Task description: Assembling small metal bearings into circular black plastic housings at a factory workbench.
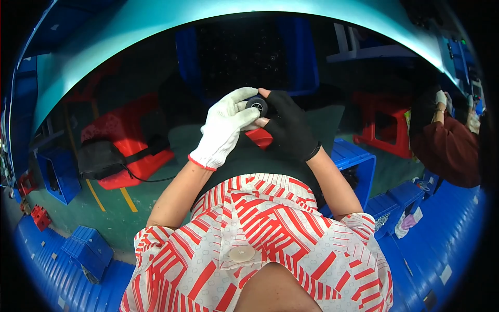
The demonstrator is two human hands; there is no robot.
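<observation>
Just below the camera, a white shirt [280, 229] with red stripes is covering the person's torso, a pale round disc [242, 254] showing on its front. Beyond it, both forearms are reaching up and inward from the short sleeves, and the two hands are meeting ahead of the chest. The left hand [221, 127], in a white knitted glove with a red cuff edge, is pinching a small round dark part [256, 107] between its thumb and fingers; a pale spoked pattern is showing on the part's face. The right hand [288, 125], in a black glove with bare thumb and forefinger tips, is curving around the part's right side; I cannot tell how firmly it is pressing. Under the hands, a red piece [259, 138] is showing against dark cloth.

To the right, a blue crate [366, 171] is standing near the right forearm. Off to the left, a black bag [101, 158] is lying on a red stool [125, 135]. Farther ahead, a large blue bin [308, 57] is sitting beyond the hands, and another red stool [382, 125] is standing to the right. Near the right rim, another person in a dark red garment [452, 151] is holding a gloved hand [441, 97] raised. Along the top, a teal surface [156, 26] is arching across the view.
</observation>
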